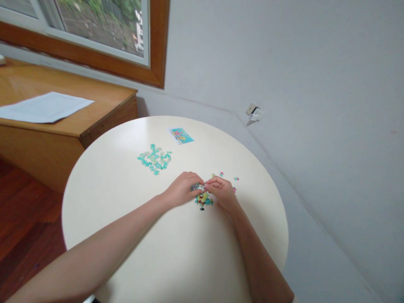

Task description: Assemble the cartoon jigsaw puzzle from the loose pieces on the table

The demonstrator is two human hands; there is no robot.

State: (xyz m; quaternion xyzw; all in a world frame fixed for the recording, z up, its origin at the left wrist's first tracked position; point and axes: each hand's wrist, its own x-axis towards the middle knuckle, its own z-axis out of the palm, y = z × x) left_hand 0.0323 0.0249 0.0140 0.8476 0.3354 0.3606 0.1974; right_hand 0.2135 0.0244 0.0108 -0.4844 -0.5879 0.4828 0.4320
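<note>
A partly joined jigsaw puzzle (202, 198) with a yellow cartoon figure on teal lies flat on the table, partly hidden by my fingers. My left hand (184, 189) bends over its left side, thumb and forefinger gripping its upper left part. From the right, my right hand (222, 191) reaches in with thumb and forefinger pinched at the puzzle's top edge. Between those fingertips is a small puzzle piece, mostly hidden. Just beyond my right hand are a few loose pieces, among them a pink-and-teal piece (236, 179) and a pinkish piece (221, 174).
On the round white table (126, 235), a heap of teal puzzle pieces (154, 160) lies left of centre. A picture card (181, 135) rests near the far edge. Behind stands a wooden cabinet (107, 105) bearing a white sheet (47, 107). A wall socket (254, 112) is at right.
</note>
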